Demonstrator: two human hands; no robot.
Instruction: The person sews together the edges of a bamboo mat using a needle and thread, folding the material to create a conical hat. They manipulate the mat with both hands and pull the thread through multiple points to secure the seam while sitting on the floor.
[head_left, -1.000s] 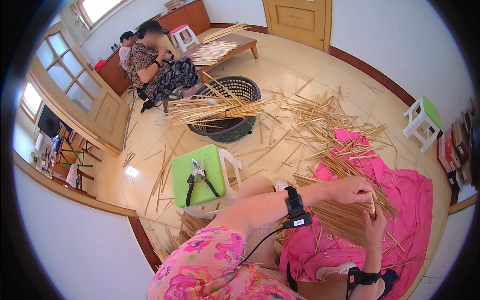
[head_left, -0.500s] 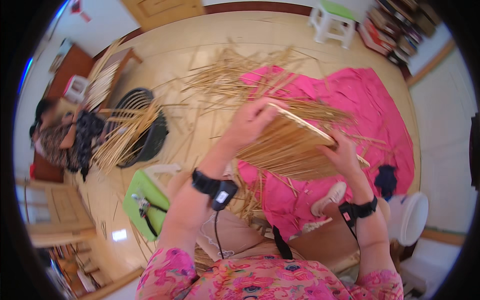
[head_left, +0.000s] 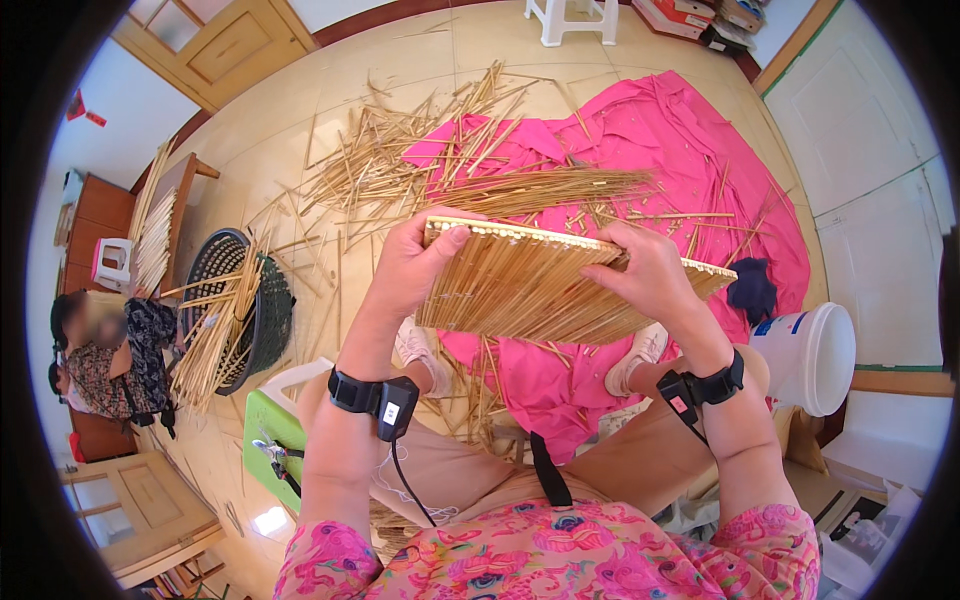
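Between my hands is a flat panel of straw stalks laid side by side, its cut ends forming a pale edge along the top. My left hand grips its left corner, thumb on the front face. My right hand clasps the upper edge right of the middle, thumb pressed on the stalks and fingers behind. Held in front of my knees, the panel hangs above the pink cloth. Just beyond it lies a bundle of straw stalks on the cloth.
Loose stalks spread over the floor at far left. A dark basket with stalks stands left, near a seated person. A green stool is by my left leg. At right are a white bucket and dark cloth.
The panel has turned so its top edge lies closer to level, and it has moved a little left. My left hand has shifted left and lower with it. Both hands keep their hold.
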